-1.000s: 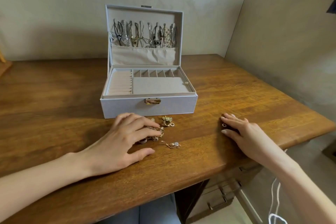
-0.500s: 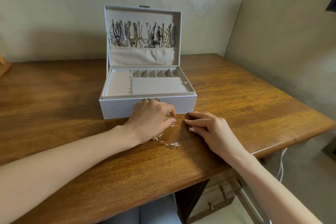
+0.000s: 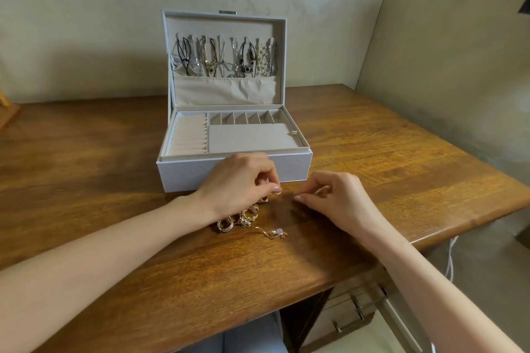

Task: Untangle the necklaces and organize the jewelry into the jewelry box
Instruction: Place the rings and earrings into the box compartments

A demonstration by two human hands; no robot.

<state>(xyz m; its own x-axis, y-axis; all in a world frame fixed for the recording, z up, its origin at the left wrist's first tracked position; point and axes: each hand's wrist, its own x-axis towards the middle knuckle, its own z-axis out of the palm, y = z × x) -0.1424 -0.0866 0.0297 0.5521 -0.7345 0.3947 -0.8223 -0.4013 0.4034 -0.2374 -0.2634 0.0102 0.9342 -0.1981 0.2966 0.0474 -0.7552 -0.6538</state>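
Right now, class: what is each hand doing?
Left hand: pinches a piece of jewelry.
Right hand: fingertips pinched; whether it holds anything cannot be told.

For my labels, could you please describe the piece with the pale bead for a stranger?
Find the open grey jewelry box on the table; a heap of gold rings sits before it. The piece lies at the heap's near edge, the only one with a thin stem ending in a pale bead and star.
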